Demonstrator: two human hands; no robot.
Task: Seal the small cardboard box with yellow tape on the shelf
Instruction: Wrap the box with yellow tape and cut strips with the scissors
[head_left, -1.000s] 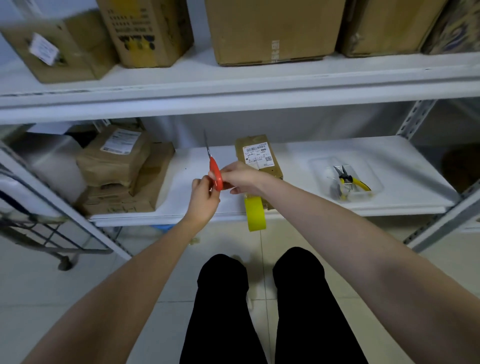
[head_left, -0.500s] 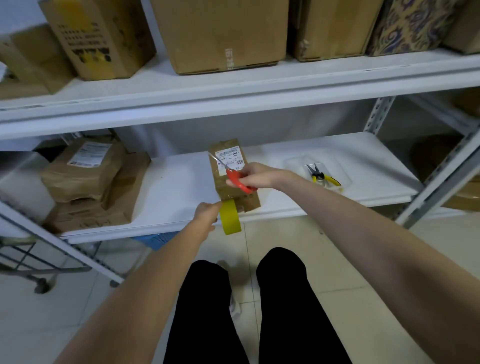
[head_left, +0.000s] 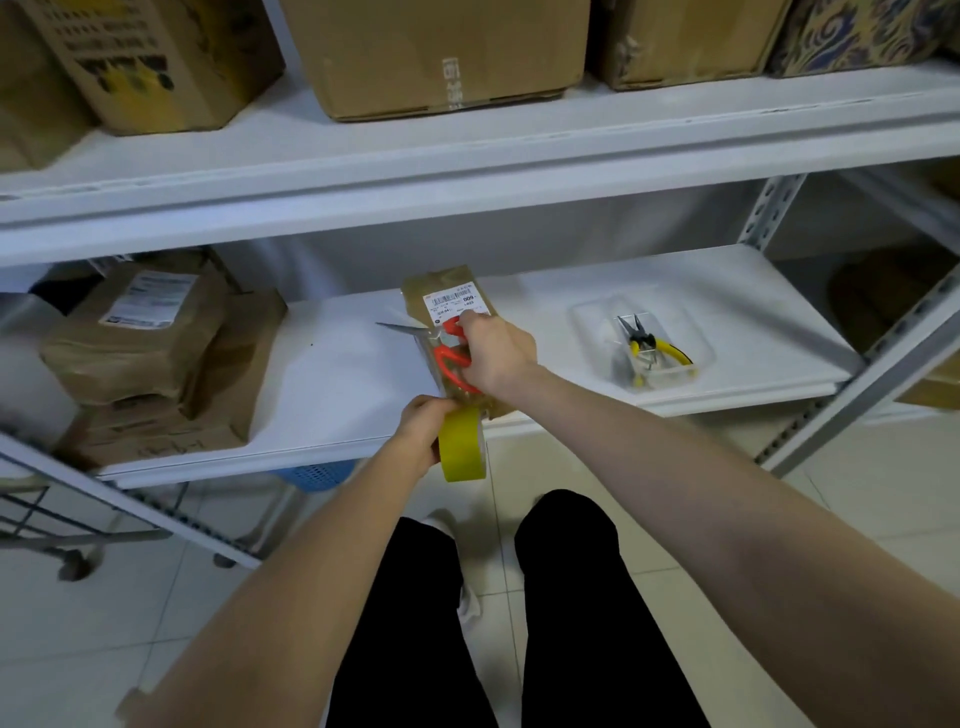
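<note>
A small brown cardboard box (head_left: 441, 285) with a white label lies on the lower white shelf (head_left: 343, 384), reaching to the shelf's front edge. My right hand (head_left: 496, 351) grips red-handled scissors (head_left: 451, 358) over the box, the blades pointing left past its edge. My left hand (head_left: 423, 428) holds a roll of yellow tape (head_left: 462, 447) at the box's near end, just in front of the shelf edge. A clear strip seems to run from the roll up over the box.
Brown parcels (head_left: 150, 332) are stacked at the shelf's left. A clear plastic tray (head_left: 644, 338) with yellow-handled pliers sits at the right. Large cartons (head_left: 436, 52) fill the upper shelf. A blue basket (head_left: 311, 475) shows under the shelf; a metal cart (head_left: 47, 514) stands at left.
My right hand took the scissors from beside my left hand and turned them sideways over the box. My left hand went down to the tape roll and now holds it. The view shifted left.
</note>
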